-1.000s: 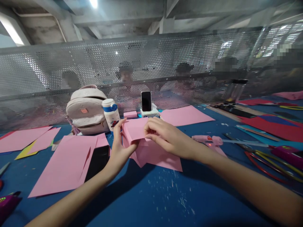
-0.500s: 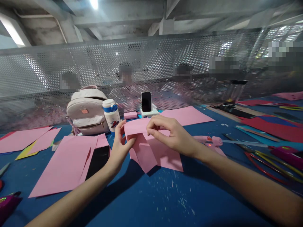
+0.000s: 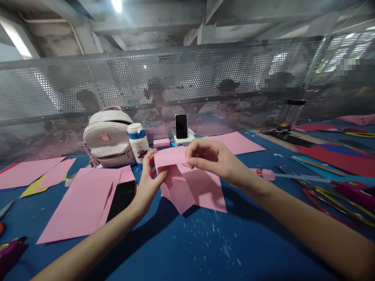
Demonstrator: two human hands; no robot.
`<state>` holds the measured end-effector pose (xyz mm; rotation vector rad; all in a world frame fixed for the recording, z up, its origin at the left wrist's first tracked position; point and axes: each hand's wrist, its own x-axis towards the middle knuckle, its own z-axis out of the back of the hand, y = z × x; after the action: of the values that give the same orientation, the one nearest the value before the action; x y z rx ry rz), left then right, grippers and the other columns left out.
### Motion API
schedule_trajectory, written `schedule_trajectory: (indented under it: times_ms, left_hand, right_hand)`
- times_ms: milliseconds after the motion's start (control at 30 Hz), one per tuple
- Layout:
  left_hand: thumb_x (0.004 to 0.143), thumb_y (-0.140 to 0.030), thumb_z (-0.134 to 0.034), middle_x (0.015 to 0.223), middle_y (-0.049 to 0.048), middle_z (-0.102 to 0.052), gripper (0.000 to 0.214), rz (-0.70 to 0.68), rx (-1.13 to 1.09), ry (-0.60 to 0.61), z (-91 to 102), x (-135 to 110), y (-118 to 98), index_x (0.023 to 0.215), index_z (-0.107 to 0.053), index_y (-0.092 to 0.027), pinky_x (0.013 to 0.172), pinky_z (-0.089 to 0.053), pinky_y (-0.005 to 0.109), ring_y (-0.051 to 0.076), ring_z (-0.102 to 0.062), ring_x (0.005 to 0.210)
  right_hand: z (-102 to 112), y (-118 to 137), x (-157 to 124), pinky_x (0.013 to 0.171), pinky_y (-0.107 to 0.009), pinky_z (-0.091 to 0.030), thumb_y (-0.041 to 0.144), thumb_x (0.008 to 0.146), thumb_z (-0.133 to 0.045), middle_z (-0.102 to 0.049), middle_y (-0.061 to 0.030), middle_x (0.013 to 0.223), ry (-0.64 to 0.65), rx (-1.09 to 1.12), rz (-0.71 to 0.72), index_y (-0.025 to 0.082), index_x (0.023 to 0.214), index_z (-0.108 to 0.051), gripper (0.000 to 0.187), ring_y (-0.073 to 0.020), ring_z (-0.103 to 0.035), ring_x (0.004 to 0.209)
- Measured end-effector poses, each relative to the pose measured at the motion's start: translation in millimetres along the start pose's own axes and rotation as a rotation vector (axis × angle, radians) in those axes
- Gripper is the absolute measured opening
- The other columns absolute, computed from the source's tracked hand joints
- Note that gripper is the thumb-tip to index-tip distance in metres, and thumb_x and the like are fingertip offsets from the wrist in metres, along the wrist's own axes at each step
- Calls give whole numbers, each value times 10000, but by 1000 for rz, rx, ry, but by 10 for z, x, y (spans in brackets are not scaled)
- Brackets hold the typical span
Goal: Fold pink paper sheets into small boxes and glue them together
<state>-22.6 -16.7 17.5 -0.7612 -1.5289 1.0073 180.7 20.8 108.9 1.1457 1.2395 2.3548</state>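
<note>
Since the earlier frame, the right hand (image 3: 215,162) has shifted a little to the right and lifted, its wrist now covering more of the glue gun (image 3: 268,174); compared with the first picture, the folded pink paper (image 3: 170,156) has also turned, its hanging flap reaching lower. That paper is held up above the middle of the table (image 3: 175,249), between the two hands. The left hand (image 3: 148,185) has its grip around the paper's left end, thumb below and fingers on the far side. The right grip is a pinch, thumb and fingertips together at the paper's right end. Beneath and behind the flap lies a pink sheet (image 3: 209,189).

Left of the left hand, a black phone (image 3: 121,199) lies partly on pink sheets (image 3: 76,203). Beyond stand a white bottle (image 3: 137,142) with a blue band and, just beside it, a pale backpack (image 3: 108,136). Behind the paper, an upright phone (image 3: 181,126) stands at a tissue pack (image 3: 184,141). To the right lie scissors (image 3: 312,187) with red and yellow handles. A perforated screen (image 3: 117,78) closes off the back.
</note>
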Motion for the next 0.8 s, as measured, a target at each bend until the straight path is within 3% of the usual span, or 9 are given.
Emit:
schedule_trajectory:
  times_ms: [167,367,433,533,600,667,733,767,800]
  left_hand:
    - [803,-412,-692,1420,84,-472,605,4,26,-22,-15,-3,-40,1336,-429,-296,1164,-300,515,312,-402,1375]
    - [793,-393,-689,1402,92,-482,636,6,8,-14,-26,-1,-74,1355,-408,-291,1147,-317,530,317,-416,1364]
    - [792,-383,-687,1410,97,-473,635,0,15,-11,-20,5,-73,1354,-408,-287,1140,-328,533,320,-415,1365]
    - [802,-351,-671,1406,96,-477,617,2,29,11,-5,11,-73,1353,-402,-288,1133,-352,522,313,-425,1365]
    - [803,-325,-661,1407,93,-479,619,11,29,30,2,8,-75,1360,-393,-290,1139,-353,519,310,-423,1373]
    - [795,-307,-663,1418,95,-475,629,22,17,64,1,3,-78,1362,-391,-290,1145,-347,529,317,-415,1381]
    - [784,-284,-670,1432,102,-471,643,25,-4,114,-5,-1,-79,1363,-389,-291,1138,-354,544,327,-416,1380]
    - [780,-270,-671,1440,105,-468,650,21,-12,142,-9,-2,-80,1365,-388,-292,1134,-359,550,332,-420,1377]
    - [774,-256,-671,1444,109,-466,659,9,-15,165,-14,-3,-80,1367,-386,-291,1131,-361,555,335,-422,1373]
  right_hand:
    - [-15,13,-13,602,-243,-403,329,987,-533,-536,41,659,28,165,13,190,785,-522,245,-86,-488,600]
    - [44,149,-62,503,-227,-346,411,952,-596,-487,47,489,72,121,42,165,529,-500,499,-61,-432,466]
    - [102,252,-91,477,-225,-369,407,935,-626,-584,20,522,98,131,27,165,553,-598,453,-72,-485,465]
    - [247,434,-140,481,-227,-449,371,883,-702,-720,-17,658,148,126,-65,192,754,-756,227,-112,-604,523]
    - [373,539,-190,530,-231,-513,307,872,-719,-752,-29,690,338,66,-175,199,833,-787,133,-139,-669,577]
    - [497,606,-281,632,-237,-567,269,884,-703,-778,-41,752,737,21,-291,198,879,-798,118,-160,-730,669]
    - [599,629,-430,663,-228,-579,287,868,-720,-780,-27,761,938,-8,-321,220,895,-800,109,-162,-749,682]
    - [638,626,-524,623,-214,-572,359,835,-749,-767,-9,717,863,-36,-277,242,848,-797,127,-155,-742,644]
    - [670,618,-622,601,-214,-563,439,822,-745,-748,-3,679,665,-108,-232,246,819,-786,197,-150,-729,610]
